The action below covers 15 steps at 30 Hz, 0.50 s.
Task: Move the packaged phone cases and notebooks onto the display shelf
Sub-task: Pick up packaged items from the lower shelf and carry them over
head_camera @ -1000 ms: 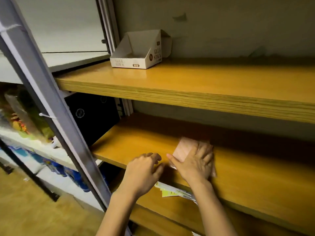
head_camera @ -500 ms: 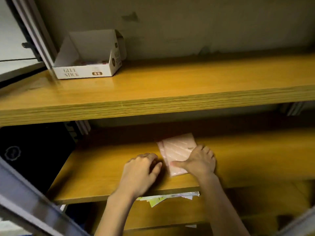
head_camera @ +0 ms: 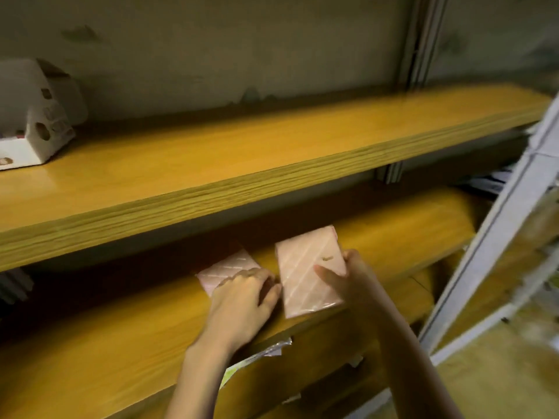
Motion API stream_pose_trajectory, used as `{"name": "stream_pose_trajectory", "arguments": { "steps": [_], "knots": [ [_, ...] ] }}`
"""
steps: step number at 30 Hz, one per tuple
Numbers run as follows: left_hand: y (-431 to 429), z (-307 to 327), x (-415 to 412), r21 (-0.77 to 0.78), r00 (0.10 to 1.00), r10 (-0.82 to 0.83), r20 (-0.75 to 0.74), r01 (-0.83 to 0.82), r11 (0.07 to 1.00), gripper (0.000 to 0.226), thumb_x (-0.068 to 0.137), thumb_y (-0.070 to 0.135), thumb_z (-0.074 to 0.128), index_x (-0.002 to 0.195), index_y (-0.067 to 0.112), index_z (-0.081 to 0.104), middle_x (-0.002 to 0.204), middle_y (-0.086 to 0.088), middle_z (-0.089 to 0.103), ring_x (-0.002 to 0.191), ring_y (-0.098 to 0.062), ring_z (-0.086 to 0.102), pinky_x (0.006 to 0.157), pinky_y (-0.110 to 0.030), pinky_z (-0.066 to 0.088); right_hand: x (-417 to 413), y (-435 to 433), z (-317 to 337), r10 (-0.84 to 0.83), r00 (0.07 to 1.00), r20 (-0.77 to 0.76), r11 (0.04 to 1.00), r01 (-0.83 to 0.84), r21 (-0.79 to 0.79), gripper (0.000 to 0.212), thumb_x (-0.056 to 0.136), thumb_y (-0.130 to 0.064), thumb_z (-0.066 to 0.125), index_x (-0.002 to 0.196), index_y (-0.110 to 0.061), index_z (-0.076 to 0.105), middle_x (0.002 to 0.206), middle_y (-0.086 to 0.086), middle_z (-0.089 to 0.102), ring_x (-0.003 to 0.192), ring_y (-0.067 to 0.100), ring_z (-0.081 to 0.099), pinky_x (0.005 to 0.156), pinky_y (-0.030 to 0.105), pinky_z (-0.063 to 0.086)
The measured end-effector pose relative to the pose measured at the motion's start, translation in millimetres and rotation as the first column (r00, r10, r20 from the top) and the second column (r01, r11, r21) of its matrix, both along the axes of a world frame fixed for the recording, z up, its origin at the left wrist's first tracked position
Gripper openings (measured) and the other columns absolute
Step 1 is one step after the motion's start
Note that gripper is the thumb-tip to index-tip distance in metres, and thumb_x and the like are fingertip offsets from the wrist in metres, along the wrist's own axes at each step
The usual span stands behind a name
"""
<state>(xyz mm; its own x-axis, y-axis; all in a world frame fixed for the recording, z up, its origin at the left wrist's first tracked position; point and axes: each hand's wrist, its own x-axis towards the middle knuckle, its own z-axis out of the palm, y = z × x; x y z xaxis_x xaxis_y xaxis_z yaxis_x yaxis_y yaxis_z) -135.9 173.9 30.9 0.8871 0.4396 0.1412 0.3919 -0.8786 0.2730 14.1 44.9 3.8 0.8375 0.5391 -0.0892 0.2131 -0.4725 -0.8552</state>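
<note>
- Step in hand: setting pink packages out on the middle shelf [head_camera: 399,237]. Whether they are phone cases or notebooks cannot be told.
- Right hand [head_camera: 355,278] grasps the right pink package [head_camera: 305,276] by its 3 o'clock edge, thumb across the top face. The package's near end sits at the shelf's front lip.
- Left hand [head_camera: 243,300] lies palm down, fingers relaxed on the near corner of the left pink package [head_camera: 227,272], which lies flat at 9 o'clock of the held one, just beside it.
- Next move, by my judgement: slide the held package toward 12 o'clock, off the lip, square with its neighbour, then let go.
- Room: bare board from 1 to 3 o'clock; the upper shelf [head_camera: 242,152] caps lift height.
- Edges: a slanted metal upright [head_camera: 499,237] at 3 o'clock limits elbow swing.
- Loose papers [head_camera: 266,352] poke out below the lip at 6 o'clock.
</note>
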Motion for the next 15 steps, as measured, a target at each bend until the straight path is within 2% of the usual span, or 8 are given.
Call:
{"name": "stream_pose_trajectory", "arguments": {
  "steps": [2,4,6,9,15],
  "knots": [
    [-13.6,-0.8,19.2,-0.012,0.998,-0.062,0.002,0.062,0.998,0.031,0.094,0.047,0.036,0.117,0.033,0.051,0.123,0.009,0.059,0.112,-0.015,0.053,0.090,-0.032,0.041,13.0,-27.8,1.3,-0.027,0.999,-0.022,0.997,0.029,0.074,0.042,0.087,-0.029,0.064,0.115,-0.005,0.044,0.103,0.003,0.061,0.084,0.012,0.062,0.059,0.018,0.052],
    [-31.4,-0.5,42.0,-0.028,0.992,-0.125,0.002,0.125,0.992,0.032,0.095,0.046,0.035,0.120,0.033,0.050,0.125,0.011,0.057,0.114,-0.013,0.051,0.091,-0.031,0.041,26.8,-58.8,3.6,-0.081,0.996,-0.032,0.989,0.084,0.123,0.041,0.086,-0.029,0.065,0.114,-0.009,0.042,0.099,-0.003,0.059,0.080,0.006,0.060,0.054,0.014,0.050],
    [-52.3,-0.2,67.0,-0.026,0.983,-0.182,0.006,0.182,0.983,0.033,0.095,0.047,0.035,0.121,0.032,0.050,0.125,0.012,0.056,0.115,-0.012,0.050,0.092,-0.030,0.040,39.7,-90.4,7.9,-0.133,0.987,-0.089,0.972,0.148,0.181,0.041,0.085,-0.029,0.066,0.111,-0.017,0.038,0.095,-0.008,0.055,0.081,0.005,0.059,0.059,0.019,0.054],
    [-88.2,-0.8,106.6,-0.053,0.971,-0.237,0.027,0.238,0.970,0.033,0.095,0.047,0.036,0.121,0.032,0.050,0.124,0.012,0.056,0.114,-0.010,0.050,0.095,-0.030,0.041,62.1,-136.4,11.0,-0.218,0.965,-0.142,0.950,0.243,0.194,0.043,0.083,-0.033,0.068,0.112,-0.019,0.040,0.102,-0.002,0.057,0.092,0.016,0.062,0.076,0.033,0.057],
    [-178.6,-4.6,194.2,-0.090,0.948,-0.317,0.037,0.319,0.944,0.031,0.094,0.047,0.037,0.118,0.033,0.050,0.124,0.013,0.055,0.115,-0.010,0.049,0.098,-0.031,0.041,122.8,-237.8,19.3,-0.352,0.923,-0.157,0.905,0.378,0.192,0.040,0.080,-0.033,0.070,0.109,-0.019,0.047,0.099,0.000,0.060,0.088,0.015,0.063,0.066,0.026,0.055]
  ]
}}
